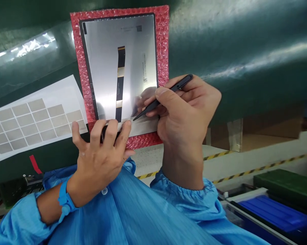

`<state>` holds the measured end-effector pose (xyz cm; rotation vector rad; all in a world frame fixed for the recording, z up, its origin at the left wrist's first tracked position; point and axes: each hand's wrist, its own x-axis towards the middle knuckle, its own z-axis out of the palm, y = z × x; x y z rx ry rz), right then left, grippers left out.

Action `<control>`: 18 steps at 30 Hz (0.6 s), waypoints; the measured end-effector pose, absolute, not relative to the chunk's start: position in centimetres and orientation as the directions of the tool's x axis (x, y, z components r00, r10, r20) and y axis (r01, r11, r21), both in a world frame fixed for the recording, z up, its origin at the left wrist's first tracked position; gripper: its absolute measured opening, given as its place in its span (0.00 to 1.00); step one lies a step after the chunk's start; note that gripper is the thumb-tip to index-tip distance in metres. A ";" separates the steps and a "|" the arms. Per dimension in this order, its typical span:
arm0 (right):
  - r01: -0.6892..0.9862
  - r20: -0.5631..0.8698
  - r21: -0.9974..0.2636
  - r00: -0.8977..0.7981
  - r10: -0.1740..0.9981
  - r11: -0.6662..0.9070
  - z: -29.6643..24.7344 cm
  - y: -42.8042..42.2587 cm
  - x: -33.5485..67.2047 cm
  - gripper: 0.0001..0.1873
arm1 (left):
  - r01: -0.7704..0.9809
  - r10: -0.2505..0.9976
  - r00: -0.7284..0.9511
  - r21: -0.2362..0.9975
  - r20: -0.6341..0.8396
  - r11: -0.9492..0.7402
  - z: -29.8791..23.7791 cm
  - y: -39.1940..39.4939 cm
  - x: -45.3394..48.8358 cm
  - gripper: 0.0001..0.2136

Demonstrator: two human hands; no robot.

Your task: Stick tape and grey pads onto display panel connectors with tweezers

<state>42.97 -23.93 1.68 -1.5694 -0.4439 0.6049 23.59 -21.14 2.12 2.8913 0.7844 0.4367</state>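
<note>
A silvery display panel (104, 44) with a thin black frame lies on red bubble wrap (162, 37). Down its middle runs a black flex cable (120, 85) with gold-coloured sections. My right hand (186, 105) grips black tweezers (153, 104) like a pen. Their pointed tip is at a pale strip (143, 126) along the panel's near edge. Fingers spread, my left hand (102, 146) rests its fingertips on that same edge, left of the tip and by the cable's lower end. What lies under those fingertips is partly hidden.
Left of the panel is a white sheet (66, 88) with rows of grey square stickers. A red strip (35, 164) lies near the green table's (235, 41) front edge. At right, below table level, are a cardboard box (268, 129) and a blue bin (276, 211).
</note>
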 end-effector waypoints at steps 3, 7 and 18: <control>-0.054 -0.087 -0.996 0.805 0.586 -0.073 1.5 -24.0 42.9 0.09 | 0.509 0.541 0.814 0.190 0.211 -0.839 2.3 -21.1 22.9 0.26; -0.059 -0.084 -0.996 0.811 0.579 -0.061 1.1 -24.0 42.9 0.07 | 0.591 0.618 0.768 0.183 0.170 -0.786 3.0 -21.2 21.8 0.25; -0.113 -0.097 -0.994 0.841 0.533 -0.001 0.2 -23.3 42.7 0.10 | 0.525 0.595 0.799 0.387 0.083 -0.758 4.2 -19.5 23.6 0.23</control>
